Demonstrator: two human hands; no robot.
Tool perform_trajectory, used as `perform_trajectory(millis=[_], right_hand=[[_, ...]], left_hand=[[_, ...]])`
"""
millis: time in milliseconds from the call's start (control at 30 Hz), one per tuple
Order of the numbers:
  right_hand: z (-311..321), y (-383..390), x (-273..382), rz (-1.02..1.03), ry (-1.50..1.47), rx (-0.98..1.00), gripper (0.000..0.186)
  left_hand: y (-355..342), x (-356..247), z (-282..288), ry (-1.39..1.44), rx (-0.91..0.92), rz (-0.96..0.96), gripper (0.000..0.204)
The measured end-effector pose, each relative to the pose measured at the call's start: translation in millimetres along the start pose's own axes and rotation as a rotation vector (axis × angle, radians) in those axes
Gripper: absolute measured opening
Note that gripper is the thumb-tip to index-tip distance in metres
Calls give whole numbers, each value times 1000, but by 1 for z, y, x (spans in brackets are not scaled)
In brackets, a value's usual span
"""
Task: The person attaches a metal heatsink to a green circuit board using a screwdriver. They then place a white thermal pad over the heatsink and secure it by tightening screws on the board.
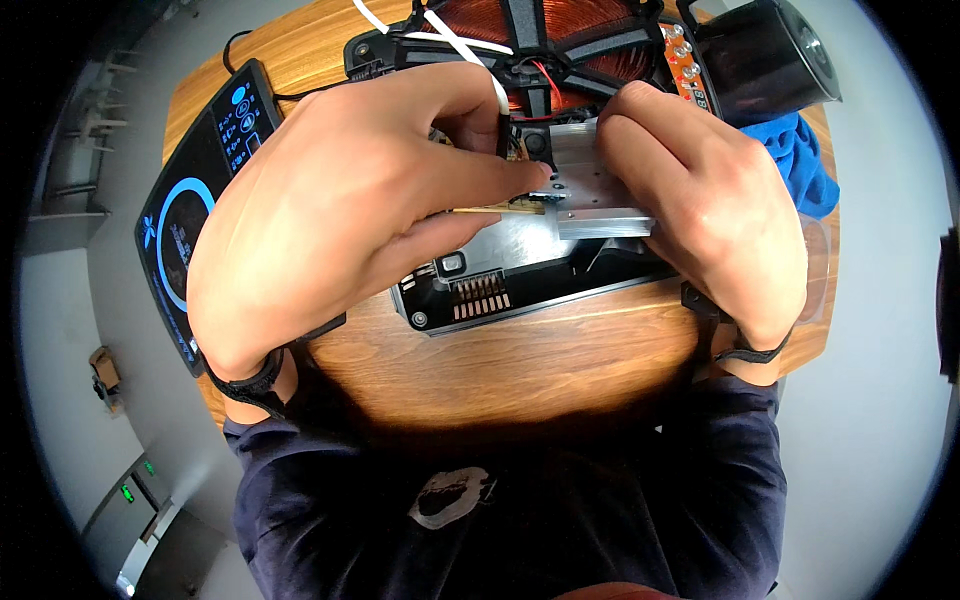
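A circuit board, btwn the hands, is apparently being pinched by the digits of the left hand, prob. so its edge is being kept aligned w/ the metal bracket. That bracket is being overlapped by the right hand's curled fingers, maybe for steadying; whether it's being gripped can't be told, fingertips partly hidden. Below the hands, the black housing's near edge is being left exposed. Room beyond the hands is being limited by the copper coil; left, by a black panel; right, by a blue cloth & dark pot. Most room is being offered by the worktop btwn forearms.
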State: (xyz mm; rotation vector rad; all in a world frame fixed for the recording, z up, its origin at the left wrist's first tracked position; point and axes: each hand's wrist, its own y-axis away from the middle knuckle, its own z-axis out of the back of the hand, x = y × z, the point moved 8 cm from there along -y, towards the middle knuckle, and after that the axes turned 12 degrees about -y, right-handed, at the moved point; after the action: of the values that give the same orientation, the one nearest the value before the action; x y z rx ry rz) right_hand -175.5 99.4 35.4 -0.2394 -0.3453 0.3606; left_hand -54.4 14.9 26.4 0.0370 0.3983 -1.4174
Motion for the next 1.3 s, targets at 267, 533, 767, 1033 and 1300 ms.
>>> perform_trajectory(millis=[267,533,767,1033,1300], right_hand=[[0,1,2,30,68,4,27],[-9,3,7,110,176,28,24],[-11,0,10,163,170,-4,22],[-12,0,9,170,174,-24,23],[-6,-1,8,165,94,-30,26]], left_hand=[[2,-1,1,-27,32,18,41],[2,-1,1,-14,28,-7,45],[0,-1,3,-40,20,-21,62],[0,-1,4,-33,7,-11,58],[0,0,3,-42,12,-38,53]])
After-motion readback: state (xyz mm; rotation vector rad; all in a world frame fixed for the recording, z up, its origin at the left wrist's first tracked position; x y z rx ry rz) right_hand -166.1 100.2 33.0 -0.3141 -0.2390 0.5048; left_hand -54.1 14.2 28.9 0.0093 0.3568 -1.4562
